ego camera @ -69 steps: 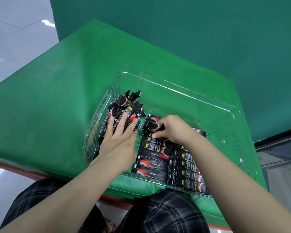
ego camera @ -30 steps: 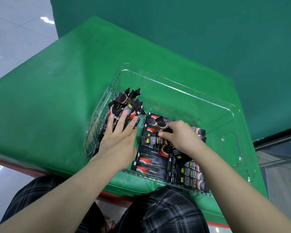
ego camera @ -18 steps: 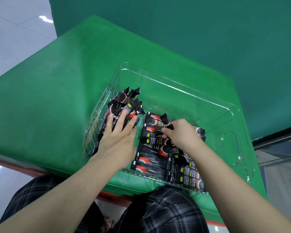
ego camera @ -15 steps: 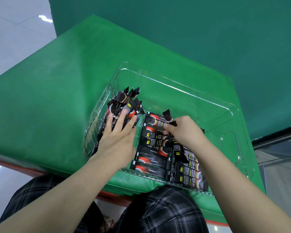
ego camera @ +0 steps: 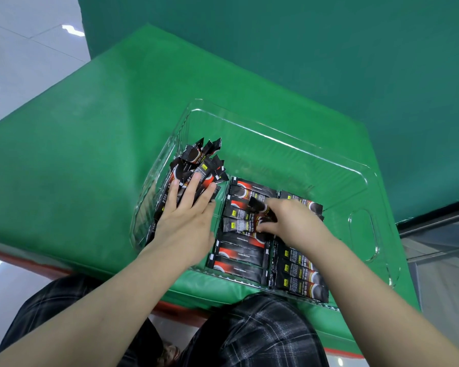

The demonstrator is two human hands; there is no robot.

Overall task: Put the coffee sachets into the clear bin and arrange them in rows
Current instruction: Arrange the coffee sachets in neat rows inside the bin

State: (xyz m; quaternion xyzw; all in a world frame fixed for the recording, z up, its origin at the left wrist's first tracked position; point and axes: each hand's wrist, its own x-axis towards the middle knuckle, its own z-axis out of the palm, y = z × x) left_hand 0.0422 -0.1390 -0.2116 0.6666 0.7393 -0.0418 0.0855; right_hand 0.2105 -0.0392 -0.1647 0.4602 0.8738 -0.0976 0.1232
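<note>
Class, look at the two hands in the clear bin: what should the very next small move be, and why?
Probably the right hand should lay the sachet it pinches flat into the middle row, then let go. That sachet sits askew over the neat row, while the left hand rests flat on the loose pile in the clear bin.
</note>
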